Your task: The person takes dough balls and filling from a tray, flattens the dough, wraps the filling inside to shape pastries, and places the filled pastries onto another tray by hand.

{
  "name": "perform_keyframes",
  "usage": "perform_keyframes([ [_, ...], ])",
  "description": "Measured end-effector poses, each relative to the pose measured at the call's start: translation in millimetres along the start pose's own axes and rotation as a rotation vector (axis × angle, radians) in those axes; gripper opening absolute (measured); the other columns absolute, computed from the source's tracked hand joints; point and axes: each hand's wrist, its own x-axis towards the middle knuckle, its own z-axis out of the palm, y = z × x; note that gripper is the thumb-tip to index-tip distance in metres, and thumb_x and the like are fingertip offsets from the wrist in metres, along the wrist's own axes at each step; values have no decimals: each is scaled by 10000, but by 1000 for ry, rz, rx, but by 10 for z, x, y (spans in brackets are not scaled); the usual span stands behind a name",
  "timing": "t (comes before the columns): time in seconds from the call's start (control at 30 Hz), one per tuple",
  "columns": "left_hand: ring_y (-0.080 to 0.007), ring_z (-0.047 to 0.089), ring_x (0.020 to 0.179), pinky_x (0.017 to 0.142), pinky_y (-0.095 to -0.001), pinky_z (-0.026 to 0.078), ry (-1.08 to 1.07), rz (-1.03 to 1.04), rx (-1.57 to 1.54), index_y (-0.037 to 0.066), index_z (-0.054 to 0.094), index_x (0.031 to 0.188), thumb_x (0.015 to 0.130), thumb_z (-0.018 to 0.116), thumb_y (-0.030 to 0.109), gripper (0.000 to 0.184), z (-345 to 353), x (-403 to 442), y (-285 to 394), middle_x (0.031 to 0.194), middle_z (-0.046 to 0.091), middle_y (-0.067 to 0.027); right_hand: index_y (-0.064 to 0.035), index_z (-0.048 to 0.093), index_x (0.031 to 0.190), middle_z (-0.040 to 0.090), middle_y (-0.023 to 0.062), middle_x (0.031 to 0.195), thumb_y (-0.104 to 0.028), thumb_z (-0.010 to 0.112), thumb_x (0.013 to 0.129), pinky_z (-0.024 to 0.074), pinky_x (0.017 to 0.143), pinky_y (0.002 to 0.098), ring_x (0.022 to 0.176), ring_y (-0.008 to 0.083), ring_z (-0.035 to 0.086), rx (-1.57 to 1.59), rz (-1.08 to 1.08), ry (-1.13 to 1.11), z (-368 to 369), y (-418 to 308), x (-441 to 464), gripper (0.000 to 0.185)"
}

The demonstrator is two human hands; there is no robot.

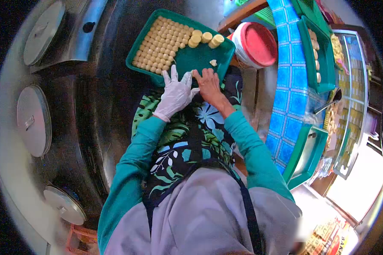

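A green tray point(191, 59) lies in front of me, with rows of small round dough balls point(161, 42) filling its left side. Short stacks of pale dough discs point(206, 37) stand at its back right, and a small loose dough lump point(213, 62) sits nearer. At the tray's near edge, my left hand point(175, 94) wears a thin white glove, fingers spread and close to the dough balls. Beside it my right hand point(209, 86) is bare, its fingers stretched over the rim and slightly bent. I see nothing held in either hand; the space under the fingertips is hidden.
Right of the tray stands a white bucket with a red lid point(259, 44). A blue tiled counter point(285, 93) runs along the right, bearing a green tray of rolls point(323, 63) and another green tray point(306, 155). Round metal lids point(33, 121) line the dark surface at left.
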Motion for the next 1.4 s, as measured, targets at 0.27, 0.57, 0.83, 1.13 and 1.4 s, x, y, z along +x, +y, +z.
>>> perform_keyframes([
  [0.27, -538, 326, 1303, 1017, -716, 240, -31, 51, -1, 15, 506, 1322, 930, 442, 567, 680, 41, 172, 7, 1361, 493, -125, -164, 560, 1256, 549, 147, 1016, -83, 540, 824, 433, 795, 454, 973, 333, 515, 41, 55, 250, 14, 295, 377, 440],
  [0.57, -283, 582, 1078, 1058, -502, 360, 312, -44, -376, 90, 612, 1030, 728, 586, 5, 315, 298, -125, -199, 1048, 639, -82, -232, 422, 1410, 446, 173, 1386, -162, 488, 873, 308, 945, 507, 1237, 319, 450, -431, -256, 517, 342, 29, 952, 546],
  [0.83, -290, 578, 1036, 1044, -474, 368, 323, 10, -414, 73, 607, 962, 738, 616, 62, 224, 280, -51, -278, 985, 618, -113, -225, 436, 1403, 440, 209, 1392, -127, 472, 899, 310, 965, 535, 1235, 358, 447, -174, -139, 571, 292, 189, 952, 515],
  [1.13, -304, 571, 1049, 1050, -474, 370, 313, 11, -411, 69, 607, 972, 735, 621, 69, 237, 316, -79, -279, 1022, 617, -123, -226, 391, 1439, 429, 220, 1408, -177, 451, 909, 325, 972, 543, 1257, 365, 428, -341, -224, 541, 345, 1, 1042, 535],
  [1.4, -295, 585, 1017, 1035, -470, 376, 369, 31, -399, 69, 617, 930, 735, 616, 63, 195, 330, -56, -295, 958, 624, -120, -232, 408, 1428, 445, 219, 1379, -141, 455, 903, 327, 958, 542, 1238, 360, 442, -301, -106, 571, 345, -68, 971, 535],
])
